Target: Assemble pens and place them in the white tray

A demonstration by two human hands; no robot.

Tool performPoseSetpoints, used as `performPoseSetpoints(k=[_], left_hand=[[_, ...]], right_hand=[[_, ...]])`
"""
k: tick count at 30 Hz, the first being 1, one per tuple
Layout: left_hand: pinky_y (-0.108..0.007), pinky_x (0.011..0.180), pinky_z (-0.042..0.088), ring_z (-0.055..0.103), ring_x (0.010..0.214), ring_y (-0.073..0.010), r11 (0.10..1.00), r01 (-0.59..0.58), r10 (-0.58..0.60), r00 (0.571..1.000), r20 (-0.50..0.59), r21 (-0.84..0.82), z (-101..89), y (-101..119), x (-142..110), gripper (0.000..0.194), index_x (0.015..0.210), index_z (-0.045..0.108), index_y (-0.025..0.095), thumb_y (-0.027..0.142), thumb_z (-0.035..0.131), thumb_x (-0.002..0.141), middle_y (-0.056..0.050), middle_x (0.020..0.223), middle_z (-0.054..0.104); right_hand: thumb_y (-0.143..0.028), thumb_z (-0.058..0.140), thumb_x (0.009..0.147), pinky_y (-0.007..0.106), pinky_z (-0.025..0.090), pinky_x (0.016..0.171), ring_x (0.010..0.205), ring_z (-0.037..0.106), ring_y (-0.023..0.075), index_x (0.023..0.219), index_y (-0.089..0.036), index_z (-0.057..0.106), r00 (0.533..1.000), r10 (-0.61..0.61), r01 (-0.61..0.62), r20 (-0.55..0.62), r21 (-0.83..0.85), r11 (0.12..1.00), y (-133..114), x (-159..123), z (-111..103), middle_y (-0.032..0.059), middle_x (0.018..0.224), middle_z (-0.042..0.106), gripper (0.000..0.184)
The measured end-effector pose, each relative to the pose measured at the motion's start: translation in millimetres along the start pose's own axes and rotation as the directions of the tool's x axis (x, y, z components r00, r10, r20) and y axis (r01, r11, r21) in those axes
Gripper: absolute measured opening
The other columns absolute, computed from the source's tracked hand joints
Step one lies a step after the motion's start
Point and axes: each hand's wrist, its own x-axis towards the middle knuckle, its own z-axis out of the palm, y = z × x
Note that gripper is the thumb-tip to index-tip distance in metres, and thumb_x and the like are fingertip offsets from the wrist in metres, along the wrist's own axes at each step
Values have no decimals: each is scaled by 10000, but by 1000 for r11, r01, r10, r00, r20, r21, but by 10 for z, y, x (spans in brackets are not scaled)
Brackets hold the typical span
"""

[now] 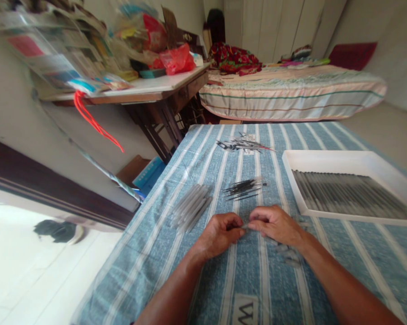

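My left hand (224,232) and my right hand (273,225) meet above the striped cloth, fingertips pinched close together. Between them shows a small grey pen part (245,226), mostly hidden by the fingers. Left of my left hand lies a pile of grey pen barrels (191,207). Just beyond both hands is a bundle of thin black pen refills (244,187). Under and beside my right wrist, small grey pieces (289,253) are scattered, partly covered by the forearm.
A white tray (301,208) with a row of grey pens (352,192) stands at the right. Farther back lies a heap of mixed thin refills or sticks (244,143). A cluttered desk (149,88) is at the left, and a bed (291,90) stands behind the table.
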Motion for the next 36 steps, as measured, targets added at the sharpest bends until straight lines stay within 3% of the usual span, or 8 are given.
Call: performPoseSetpoints(k=[2,6,10,14,22,29,36], left_hand=[[-211,483,299,404,492,-76,1000,0,0,1000,-5,3,2,-3,-1,110,692,567,149,244,616,714,59,533,468],[-212,483,299,411,497,-80,1000,-3,3,1000,-2,14,7,1,-7,95,703,564,149,232,604,724,57,539,465],[-208,484,296,392,502,-75,998,-20,19,1000,3,67,4,-1,-5,73,712,560,147,209,585,743,59,552,453],[-207,516,323,412,543,-81,975,-95,98,995,-4,201,10,-27,7,41,723,581,146,180,580,746,48,591,477],[-233,610,381,507,650,-120,837,-188,252,966,-57,515,32,-29,4,16,728,593,159,168,605,734,10,692,554],[-255,696,413,558,765,-155,762,-310,345,937,48,569,10,7,19,140,764,628,159,156,502,825,-35,749,593],[-249,682,416,561,755,-153,760,-308,363,932,18,572,16,-43,12,94,751,606,166,153,529,804,-33,753,589]], right_hand=[[-346,586,784,197,307,423,421,411,75,682,-174,594,1000,18,-18,6,25,1000,-2,-3,-1,-57,463,474,201],[-372,513,835,204,332,440,415,412,77,587,-172,541,999,30,-30,31,0,1000,-7,-10,-8,-44,438,473,320],[-344,564,798,197,330,431,423,434,81,696,-175,574,998,47,-48,28,48,998,-15,-13,-9,-51,474,495,198],[-333,519,829,191,333,428,403,422,74,643,-169,547,997,70,-72,42,50,996,-14,-11,-2,-45,447,496,249],[-327,500,843,183,331,423,394,423,72,603,-174,505,996,89,-90,15,26,996,7,-3,-4,-36,437,519,285],[-355,493,851,181,322,414,387,414,72,566,-180,476,996,88,-88,3,25,996,33,11,-22,-33,425,514,335],[-368,495,848,179,333,410,384,420,69,580,-177,489,994,106,-106,-1,48,993,32,4,-29,-37,422,509,330]])
